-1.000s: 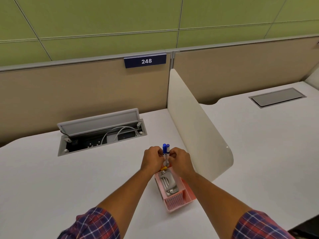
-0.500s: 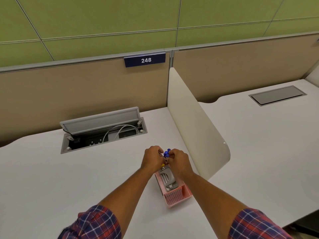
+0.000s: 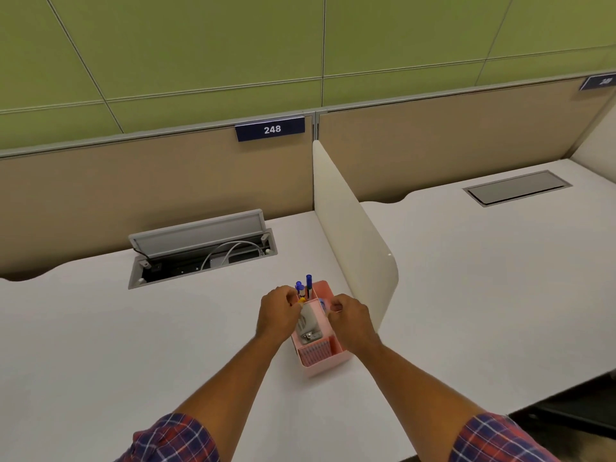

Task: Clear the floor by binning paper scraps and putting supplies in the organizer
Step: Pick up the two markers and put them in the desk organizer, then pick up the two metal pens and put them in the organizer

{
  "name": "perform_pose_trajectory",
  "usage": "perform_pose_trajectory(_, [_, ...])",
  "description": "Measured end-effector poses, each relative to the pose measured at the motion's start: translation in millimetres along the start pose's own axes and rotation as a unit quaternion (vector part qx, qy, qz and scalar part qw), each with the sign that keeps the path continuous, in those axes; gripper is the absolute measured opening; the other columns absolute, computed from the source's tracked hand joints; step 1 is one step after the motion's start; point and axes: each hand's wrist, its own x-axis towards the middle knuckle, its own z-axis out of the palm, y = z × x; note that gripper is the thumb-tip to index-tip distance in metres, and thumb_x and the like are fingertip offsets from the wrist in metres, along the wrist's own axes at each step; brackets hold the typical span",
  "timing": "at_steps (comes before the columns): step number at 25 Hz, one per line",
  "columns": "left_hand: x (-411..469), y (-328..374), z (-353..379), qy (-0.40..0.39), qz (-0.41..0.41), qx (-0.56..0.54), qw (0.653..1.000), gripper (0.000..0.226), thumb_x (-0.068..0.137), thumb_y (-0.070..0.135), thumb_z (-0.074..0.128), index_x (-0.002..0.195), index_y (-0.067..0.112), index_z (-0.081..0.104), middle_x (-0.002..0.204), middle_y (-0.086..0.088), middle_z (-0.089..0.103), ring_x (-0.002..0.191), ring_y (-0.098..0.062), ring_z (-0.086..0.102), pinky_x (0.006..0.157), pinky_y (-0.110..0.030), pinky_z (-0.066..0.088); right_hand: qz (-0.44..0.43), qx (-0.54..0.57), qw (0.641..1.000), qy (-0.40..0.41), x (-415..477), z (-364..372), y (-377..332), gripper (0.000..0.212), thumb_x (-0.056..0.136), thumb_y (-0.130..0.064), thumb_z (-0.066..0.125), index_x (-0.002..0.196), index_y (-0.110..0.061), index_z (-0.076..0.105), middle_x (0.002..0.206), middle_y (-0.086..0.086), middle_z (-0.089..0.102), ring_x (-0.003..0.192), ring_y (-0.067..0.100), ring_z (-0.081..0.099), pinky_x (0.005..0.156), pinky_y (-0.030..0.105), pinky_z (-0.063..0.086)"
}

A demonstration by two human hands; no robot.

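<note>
A pink organizer [image 3: 322, 367] stands on the white desk [image 3: 133, 345] beside a cream divider. Blue-capped pens [image 3: 308, 285] stand upright in its far compartment, a grey stapler [image 3: 308, 323] lies in the middle one, and thin pink-orange sticks fill the near one. My left hand [image 3: 278, 311] is at the organizer's left side, fingers curled around the shorter pens and a small yellow item [image 3: 302, 299]. My right hand [image 3: 350, 317] is at the right side, fingertips pinched on the rim. One taller pen stands free of both hands.
The cream divider [image 3: 353, 248] rises just right of the organizer. An open cable hatch [image 3: 200, 251] with white cords sits at the back left. A closed hatch [image 3: 516, 188] lies on the neighbouring desk. The desk's front edge drops off at the lower right.
The pens, held high between both hands a second ago, have gone down into the far compartment. My hands have parted, the right one shifting to the organizer's right rim.
</note>
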Motion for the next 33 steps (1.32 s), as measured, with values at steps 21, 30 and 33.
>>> perform_pose_trajectory(21, [-423,12,168,0.053,-0.039,0.059,0.996,0.054,0.097,0.039,0.068,0.146,0.023,0.054,0.151,0.0,0.057,0.143,-0.02,0.05,0.122,-0.041,0.041,-0.178,-0.169,0.968,-0.039,-330,-103,235,0.064,0.098,-0.046,0.057,0.153,-0.022,0.036,0.16,0.001,0.042,0.147,0.02,0.042,0.115,0.041,0.041])
perform_pose_trajectory(30, [-502,-87,224,-0.07,-0.089,0.184,0.976,0.071,0.098,0.052,0.057,0.16,0.022,0.036,0.17,-0.008,0.032,0.162,-0.031,0.017,0.129,-0.052,0.022,-0.093,-0.251,0.956,-0.125,-426,-53,326,0.075,0.092,-0.046,0.062,0.155,-0.016,0.036,0.164,0.008,0.034,0.151,0.025,0.034,0.11,0.048,0.045])
perform_pose_trajectory(33, [-514,-137,243,-0.122,-0.108,0.198,0.966,0.071,0.098,0.051,0.057,0.159,0.022,0.036,0.17,-0.008,0.032,0.161,-0.032,0.017,0.129,-0.052,0.022,-0.019,-0.253,0.954,-0.159,-443,-16,366,0.074,0.091,-0.046,0.061,0.155,-0.017,0.037,0.164,0.007,0.034,0.151,0.026,0.034,0.113,0.048,0.041])
